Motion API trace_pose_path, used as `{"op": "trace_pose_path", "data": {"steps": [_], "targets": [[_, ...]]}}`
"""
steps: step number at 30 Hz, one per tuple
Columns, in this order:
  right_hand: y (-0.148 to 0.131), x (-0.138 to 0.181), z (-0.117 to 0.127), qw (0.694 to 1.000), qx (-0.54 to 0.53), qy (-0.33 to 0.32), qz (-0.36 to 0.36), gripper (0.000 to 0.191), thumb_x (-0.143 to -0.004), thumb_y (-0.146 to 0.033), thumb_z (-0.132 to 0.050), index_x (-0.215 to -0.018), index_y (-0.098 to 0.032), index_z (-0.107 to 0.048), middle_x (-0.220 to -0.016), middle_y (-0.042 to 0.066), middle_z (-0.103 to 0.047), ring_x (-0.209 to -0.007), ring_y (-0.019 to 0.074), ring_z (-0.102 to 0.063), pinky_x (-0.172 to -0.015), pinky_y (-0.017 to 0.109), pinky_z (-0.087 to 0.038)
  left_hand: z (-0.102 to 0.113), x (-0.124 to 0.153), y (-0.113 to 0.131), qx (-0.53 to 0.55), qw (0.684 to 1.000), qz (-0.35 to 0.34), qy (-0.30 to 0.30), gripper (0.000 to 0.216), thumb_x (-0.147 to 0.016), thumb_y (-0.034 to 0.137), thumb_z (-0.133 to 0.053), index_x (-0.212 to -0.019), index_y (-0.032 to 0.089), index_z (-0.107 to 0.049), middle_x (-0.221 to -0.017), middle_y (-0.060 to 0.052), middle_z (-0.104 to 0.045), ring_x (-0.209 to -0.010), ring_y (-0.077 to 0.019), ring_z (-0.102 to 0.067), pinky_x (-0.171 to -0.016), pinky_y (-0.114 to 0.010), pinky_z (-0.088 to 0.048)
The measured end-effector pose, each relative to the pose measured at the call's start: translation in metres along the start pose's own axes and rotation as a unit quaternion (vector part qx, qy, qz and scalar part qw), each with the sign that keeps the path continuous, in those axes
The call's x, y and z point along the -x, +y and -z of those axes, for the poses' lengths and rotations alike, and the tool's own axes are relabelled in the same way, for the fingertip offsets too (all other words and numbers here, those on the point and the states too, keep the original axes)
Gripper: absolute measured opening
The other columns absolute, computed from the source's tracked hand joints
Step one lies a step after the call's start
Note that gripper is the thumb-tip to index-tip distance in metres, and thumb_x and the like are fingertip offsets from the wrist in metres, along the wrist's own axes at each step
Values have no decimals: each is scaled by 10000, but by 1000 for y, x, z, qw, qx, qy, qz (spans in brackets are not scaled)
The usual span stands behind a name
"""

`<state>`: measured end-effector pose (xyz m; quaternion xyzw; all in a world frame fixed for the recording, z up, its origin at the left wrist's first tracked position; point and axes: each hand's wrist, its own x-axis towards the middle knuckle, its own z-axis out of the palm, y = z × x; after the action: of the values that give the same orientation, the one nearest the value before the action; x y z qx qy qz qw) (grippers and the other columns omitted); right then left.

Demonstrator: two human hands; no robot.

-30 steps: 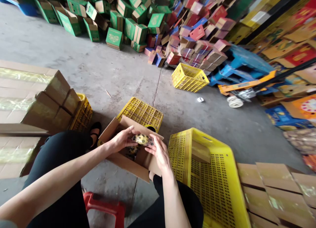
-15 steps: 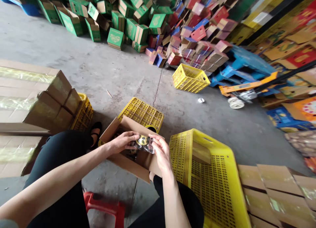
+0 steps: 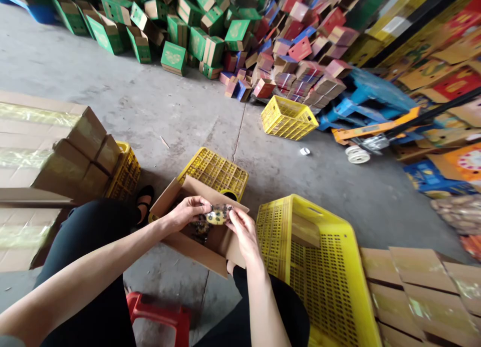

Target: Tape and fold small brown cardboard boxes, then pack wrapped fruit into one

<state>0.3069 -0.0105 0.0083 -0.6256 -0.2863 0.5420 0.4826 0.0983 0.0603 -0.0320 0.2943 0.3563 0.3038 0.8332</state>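
Note:
Between both hands is a small clear plastic packet point(image 3: 217, 215) with dark patterning and a pale yellow middle; what is inside I cannot make out. My left hand point(image 3: 190, 211) pinches its left end, and my right hand point(image 3: 243, 230) grips its right end. They hold it above an open cardboard box point(image 3: 203, 256) with its flaps spread. Several similar dark packets point(image 3: 200, 231) lie inside the box, partly hidden by my left hand and forearm. Under the box's far side sits an upturned yellow crate point(image 3: 216, 169).
A large yellow crate point(image 3: 323, 287) with a piece of cardboard in it stands at my right, beside taped cartons point(image 3: 432, 297). More cartons point(image 3: 71, 161) are stacked at left. A red stool point(image 3: 158, 312) is below. Farther off are a yellow basket point(image 3: 289, 119), an orange pallet jack point(image 3: 376, 129) and heaped boxes point(image 3: 175, 57).
The packet has turned in my fingers, so a wider pale yellow area now shows. My right fingers have shifted slightly inward along its end. The view has moved slightly.

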Motion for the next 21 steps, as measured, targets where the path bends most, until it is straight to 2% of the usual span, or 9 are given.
{"op": "trace_pose_path", "data": {"steps": [3,7,9,11,14,18,21], "targets": [[1,0,0,1000,3,9,7,589,-658,-659,-905,-1043,-222,-817,-1142,95,-798,-1103,310,-737,-929,451,-629,0,0,0,7,1000,2,6,428,-662,392,-1005,-933,175,-753,-883,-40,-776,-775,-176,-748,-776,-289,-581],[3,-1,1,999,0,34,12,589,-653,-669,-901,-1014,-210,-819,-1102,98,-794,-1040,294,-742,-898,447,-641,0,0,-1,25,999,13,15,633,-673,406,-1006,-1215,222,-736,-1133,-76,-782,-922,-206,-767,-839,-310,-591],[3,-2,1,999,-3,41,17,572,-665,-673,-892,-995,-212,-818,-1073,95,-794,-1016,287,-741,-900,448,-641,0,0,-1,23,999,26,5,665,-710,446,-982,-1285,233,-725,-1245,-97,-761,-1028,-228,-760,-897,-322,-588],[4,-2,2,999,-6,46,28,540,-691,-667,-879,-982,-217,-814,-1074,91,-793,-1027,285,-737,-911,450,-636,1,0,-2,13,999,39,-16,639,-744,483,-953,-1282,213,-742,-1288,-119,-750,-1112,-249,-742,-952,-327,-576],[5,-4,2,998,-15,52,37,500,-716,-648,-870,-978,-227,-806,-1095,86,-789,-1057,288,-730,-924,455,-628,2,0,-3,1,999,42,-31,599,-747,504,-944,-1219,171,-782,-1230,-139,-772,-1131,-261,-735,-1003,-340,-562],[4,-4,2,999,-28,27,33,480,-712,-637,-879,-961,-235,-798,-1096,79,-794,-1082,282,-728,-1001,462,-594,4,-1,-5,-4,1000,22,-6,542,-710,502,-964,-1096,149,-822,-1117,-128,-800,-1061,-254,-749,-1013,-361,-567],[1,-1,0,999,-25,1,20,493,-723,-622,-883,-1047,-259,-800,-1234,83,-777,-1204,296,-698,-1068,466,-555,4,-1,-6,-9,1000,9,13,515,-681,501,-979,-1022,142,-835,-1063,-120,-808,-1018,-248,-753,-1000,-363,-576]]}}
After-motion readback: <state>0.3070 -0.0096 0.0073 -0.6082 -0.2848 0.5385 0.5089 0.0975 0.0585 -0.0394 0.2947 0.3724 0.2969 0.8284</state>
